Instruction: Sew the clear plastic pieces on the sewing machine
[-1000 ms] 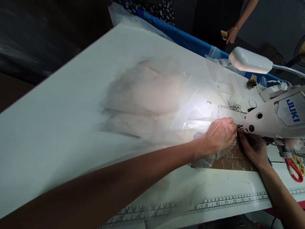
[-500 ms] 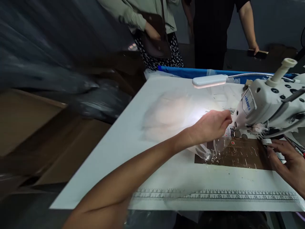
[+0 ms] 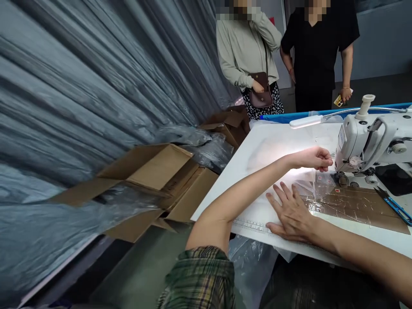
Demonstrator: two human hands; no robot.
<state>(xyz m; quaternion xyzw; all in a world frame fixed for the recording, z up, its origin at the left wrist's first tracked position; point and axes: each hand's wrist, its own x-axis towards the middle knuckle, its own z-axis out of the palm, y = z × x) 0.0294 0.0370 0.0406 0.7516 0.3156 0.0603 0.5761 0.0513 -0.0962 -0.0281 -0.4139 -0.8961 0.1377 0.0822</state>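
My left hand point(image 3: 313, 158) is closed in a pinch beside the head of a white sewing machine point(image 3: 349, 137). What its fingertips hold, if anything, is too small to make out. On the white table point(image 3: 238, 180) my right hand point(image 3: 288, 212) lies palm down with fingers spread, just in front of my left forearm. Sheer pale material point(image 3: 304, 189) lies between my hands and the machine's needle area, partly covered by them. A brown taped panel point(image 3: 357, 206) is to the right, with blue thread snips point(image 3: 394, 206) at its far end.
A lit lamp bar point(image 3: 305, 122) hangs over the table behind my left hand. Ruler markings point(image 3: 249, 225) run along the front edge. Open cardboard boxes point(image 3: 161, 167) and plastic wrap point(image 3: 215, 150) stand left. Two people point(image 3: 313, 56) stand beyond the table.
My right hand has left the machine's right side and moved left onto the table, fingers spread. My left hand stays pinched near the machine head. The view has swung left and up.
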